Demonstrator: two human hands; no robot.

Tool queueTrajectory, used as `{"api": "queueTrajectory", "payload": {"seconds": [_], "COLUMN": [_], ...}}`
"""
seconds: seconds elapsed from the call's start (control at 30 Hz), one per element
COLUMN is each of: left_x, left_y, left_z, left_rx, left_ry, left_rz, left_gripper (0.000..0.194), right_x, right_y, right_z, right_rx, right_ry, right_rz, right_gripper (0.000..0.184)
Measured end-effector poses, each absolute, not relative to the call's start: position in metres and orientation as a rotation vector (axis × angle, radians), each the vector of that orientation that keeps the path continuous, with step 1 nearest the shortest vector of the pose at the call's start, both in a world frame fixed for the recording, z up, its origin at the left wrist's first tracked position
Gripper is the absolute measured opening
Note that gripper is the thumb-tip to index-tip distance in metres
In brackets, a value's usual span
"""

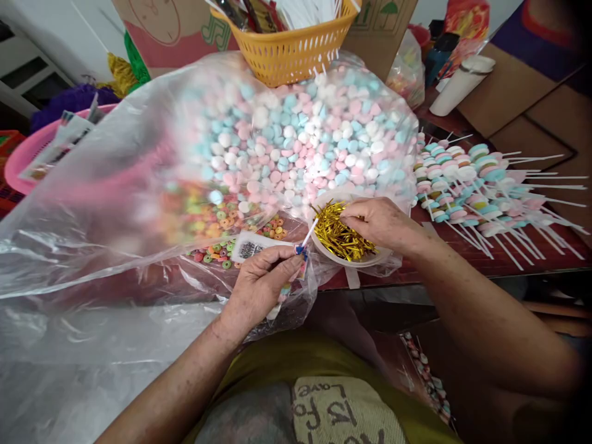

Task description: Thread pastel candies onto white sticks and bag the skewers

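My left hand is closed around the gathered neck of a small plastic wrapper with blue on it. A white stick points up out of the wrapper, and pastel candy hangs below my fingers, partly hidden. My right hand reaches over a round pale bowl filled with gold twist ties. Its thumb and forefinger are pinched together on the ties at the bowl's right side. The bowl stands just right of my left hand, near the table's front edge.
Behind my hands lies a large clear bag of pink, blue and white candies, with colourful rings in front. Candy skewers are piled right. A yellow basket stands behind, a white cup back right, a pink basin left.
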State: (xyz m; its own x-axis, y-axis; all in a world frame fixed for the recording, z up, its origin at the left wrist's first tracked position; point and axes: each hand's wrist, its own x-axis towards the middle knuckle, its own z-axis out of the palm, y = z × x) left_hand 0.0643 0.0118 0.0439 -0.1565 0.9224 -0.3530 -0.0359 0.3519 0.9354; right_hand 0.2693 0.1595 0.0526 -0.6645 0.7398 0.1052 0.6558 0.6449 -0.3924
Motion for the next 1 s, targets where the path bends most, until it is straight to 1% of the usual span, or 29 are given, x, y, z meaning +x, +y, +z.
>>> {"api": "queueTrajectory", "payload": {"seconds": [0.17, 0.3, 0.4, 0.47, 0.53, 0.57, 0.63, 0.73, 0.77, 0.87, 1.0], "left_x": [0.069, 0.080, 0.091, 0.094, 0.091, 0.089, 0.083, 0.079, 0.080, 0.083, 0.084], "left_y": [0.021, 0.033, 0.038, 0.038, 0.037, 0.036, 0.035, 0.035, 0.035, 0.031, 0.022], "left_z": [0.044, 0.050, 0.054, 0.056, 0.056, 0.056, 0.055, 0.054, 0.054, 0.052, 0.046], "left_rx": [0.727, 0.708, 0.714, 0.696, 0.673, 0.663, 0.636, 0.594, 0.601, 0.693, 0.805], "left_ry": [1.334, 1.100, 0.995, 1.012, 1.020, 1.006, 0.974, 1.020, 1.060, 1.207, 1.354], "left_rz": [1.104, 1.211, 1.276, 1.303, 1.317, 1.326, 1.349, 1.333, 1.313, 1.291, 1.225], "left_gripper": [0.023, 0.021, 0.020, 0.021, 0.021, 0.021, 0.023, 0.028, 0.027, 0.020, 0.019], "right_x": [0.276, 0.262, 0.244, 0.237, 0.238, 0.242, 0.250, 0.253, 0.249, 0.229, 0.212], "right_y": [0.151, 0.125, 0.103, 0.094, 0.091, 0.091, 0.091, 0.084, 0.080, 0.068, 0.062], "right_z": [0.060, 0.068, 0.072, 0.071, 0.070, 0.069, 0.070, 0.075, 0.076, 0.077, 0.071], "right_rx": [-1.320, -1.153, -1.011, -1.014, -1.022, -1.023, -1.031, -0.953, -0.882, -0.710, -0.840], "right_ry": [-2.269, -2.209, -2.139, -2.018, -1.982, -2.007, -2.003, -1.874, -1.893, -2.085, -2.147], "right_rz": [0.864, 1.081, 1.216, 1.329, 1.454, 1.495, 1.436, 1.173, 1.114, 1.009, 0.869], "right_gripper": [0.024, 0.036, 0.038, 0.031, 0.018, 0.019, 0.028, 0.016, 0.018, 0.031, 0.045]}}
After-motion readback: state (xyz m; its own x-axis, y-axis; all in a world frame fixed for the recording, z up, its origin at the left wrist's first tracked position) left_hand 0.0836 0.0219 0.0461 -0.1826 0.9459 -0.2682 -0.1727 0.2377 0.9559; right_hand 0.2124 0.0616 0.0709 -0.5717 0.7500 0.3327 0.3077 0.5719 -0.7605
